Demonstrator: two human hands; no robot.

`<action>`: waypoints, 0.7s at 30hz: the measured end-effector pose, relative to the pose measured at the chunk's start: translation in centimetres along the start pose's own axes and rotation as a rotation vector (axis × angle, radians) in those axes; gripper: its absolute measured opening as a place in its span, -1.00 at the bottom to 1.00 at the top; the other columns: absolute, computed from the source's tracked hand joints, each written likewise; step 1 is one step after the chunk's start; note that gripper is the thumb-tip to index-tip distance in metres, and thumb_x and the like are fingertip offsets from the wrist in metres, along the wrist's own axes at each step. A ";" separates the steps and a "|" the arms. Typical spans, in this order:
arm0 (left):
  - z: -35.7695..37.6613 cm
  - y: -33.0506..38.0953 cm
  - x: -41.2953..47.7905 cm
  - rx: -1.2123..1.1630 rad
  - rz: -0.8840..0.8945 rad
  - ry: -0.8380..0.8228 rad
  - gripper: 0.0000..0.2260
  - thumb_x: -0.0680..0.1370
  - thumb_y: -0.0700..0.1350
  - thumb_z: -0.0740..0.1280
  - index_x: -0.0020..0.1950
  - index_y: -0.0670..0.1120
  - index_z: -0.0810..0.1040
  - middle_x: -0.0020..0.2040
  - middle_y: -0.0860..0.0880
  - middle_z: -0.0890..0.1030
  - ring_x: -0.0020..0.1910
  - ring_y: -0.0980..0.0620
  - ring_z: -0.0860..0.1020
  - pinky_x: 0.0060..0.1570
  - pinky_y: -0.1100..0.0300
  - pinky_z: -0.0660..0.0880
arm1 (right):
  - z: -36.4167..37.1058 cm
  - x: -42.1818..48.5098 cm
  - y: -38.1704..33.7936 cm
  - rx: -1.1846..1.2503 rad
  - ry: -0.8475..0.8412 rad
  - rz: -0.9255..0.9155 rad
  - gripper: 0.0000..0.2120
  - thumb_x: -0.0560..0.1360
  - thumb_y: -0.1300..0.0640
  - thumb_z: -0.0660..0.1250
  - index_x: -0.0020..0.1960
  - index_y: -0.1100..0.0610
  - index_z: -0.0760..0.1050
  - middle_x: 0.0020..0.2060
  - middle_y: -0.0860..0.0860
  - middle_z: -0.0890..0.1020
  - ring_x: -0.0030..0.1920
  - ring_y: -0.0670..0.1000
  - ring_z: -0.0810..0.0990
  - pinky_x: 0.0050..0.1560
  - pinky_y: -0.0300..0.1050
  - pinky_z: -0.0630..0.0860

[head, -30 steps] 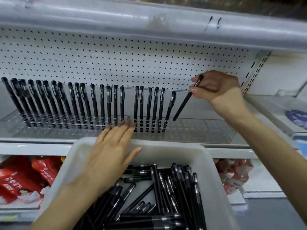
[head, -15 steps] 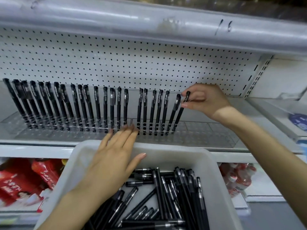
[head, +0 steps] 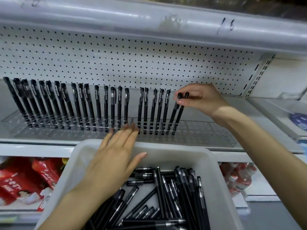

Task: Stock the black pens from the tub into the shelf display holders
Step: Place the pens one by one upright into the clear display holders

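Now the pen point(head: 180, 115), carried slanted a second ago, stands in the shelf holder point(head: 207, 131); the right hand point(head: 202, 100) pinches its cap, the left hand point(head: 114, 156) lies flat across the tub point(head: 166, 151) rim. One more stocked.

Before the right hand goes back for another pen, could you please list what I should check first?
1. Is the end pen seated: ok, its lower end stands in the clear holder.
2. Is the right hand free: not ok, it pinches the end pen's cap.
3. Free slots to the right: ok, the holder is bare past the end pen.
4. Supply in the tub: ok, many loose pens lie in it.
5. Is the left hand free: ok, it is flat over the tub's far rim, holding nothing.
6. Gap in the standing row: cannot tell whether a slot was skipped.
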State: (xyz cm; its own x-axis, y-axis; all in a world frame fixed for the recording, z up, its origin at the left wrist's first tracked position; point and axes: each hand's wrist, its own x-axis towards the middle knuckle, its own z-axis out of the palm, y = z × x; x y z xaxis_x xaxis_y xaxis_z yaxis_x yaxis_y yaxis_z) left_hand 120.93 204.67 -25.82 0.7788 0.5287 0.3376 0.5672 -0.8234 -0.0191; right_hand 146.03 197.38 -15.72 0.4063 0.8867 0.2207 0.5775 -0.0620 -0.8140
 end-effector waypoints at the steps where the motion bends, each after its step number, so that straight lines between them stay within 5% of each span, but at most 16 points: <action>1: 0.0 0.0 0.0 0.004 -0.004 -0.002 -0.42 0.59 0.25 -0.03 0.39 -0.11 0.41 0.34 -0.03 0.47 0.35 0.05 0.37 0.43 0.07 0.13 | 0.1 0.0 0.0 0.002 0.001 -0.003 -0.81 0.37 0.14 0.49 -0.03 0.01 0.63 -0.02 -0.10 0.68 0.09 -0.12 0.60 0.30 -0.03 0.43; 4: -0.1 0.0 0.0 -0.005 -0.010 -0.021 -0.42 0.59 0.25 -0.03 0.38 -0.11 0.41 0.34 -0.03 0.47 0.35 0.06 0.36 0.43 0.11 0.07 | 0.3 0.1 0.0 -0.010 0.024 -0.003 -0.82 0.36 0.14 0.51 -0.05 0.04 0.62 -0.03 -0.08 0.68 0.09 -0.10 0.60 0.29 -0.03 0.43; 10: -0.2 0.1 0.0 0.008 -0.012 -0.007 -0.42 0.59 0.25 -0.04 0.39 -0.11 0.41 0.35 -0.03 0.46 0.35 0.06 0.38 0.36 0.02 0.18 | 0.8 0.4 -0.2 -0.014 0.043 -0.009 -0.85 0.38 0.13 0.49 -0.08 0.00 0.57 -0.11 -0.18 0.63 -0.11 -0.38 0.53 -0.10 -0.53 0.38; 15: -0.4 0.2 0.0 -0.016 -0.004 -0.018 -0.42 0.59 0.24 -0.03 0.39 -0.12 0.41 0.36 -0.04 0.46 0.35 0.06 0.37 0.43 0.09 0.11 | 1.1 0.5 -0.1 0.001 0.054 -0.021 -0.79 0.37 0.17 0.50 -0.03 0.00 0.59 -0.08 -0.06 0.65 -0.06 -0.22 0.58 0.07 -0.31 0.47; 21: -0.5 0.2 0.0 -0.039 -0.002 -0.018 -0.42 0.58 0.23 0.00 0.39 -0.13 0.42 0.35 -0.05 0.46 0.36 0.05 0.35 0.42 0.12 0.06 | 1.3 0.3 0.4 0.005 0.052 -0.026 -0.72 0.38 0.20 0.49 0.08 0.11 0.59 -0.15 -0.13 0.63 -0.24 -0.39 0.55 -0.22 -0.56 0.40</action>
State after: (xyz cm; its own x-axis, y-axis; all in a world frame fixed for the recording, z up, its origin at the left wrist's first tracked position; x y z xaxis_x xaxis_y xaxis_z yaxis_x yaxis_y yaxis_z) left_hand 120.90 204.45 -25.33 0.7824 0.5341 0.3202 0.5586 -0.8292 0.0182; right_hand 145.48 198.22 -16.65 0.4280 0.8627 0.2693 0.5846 -0.0370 -0.8105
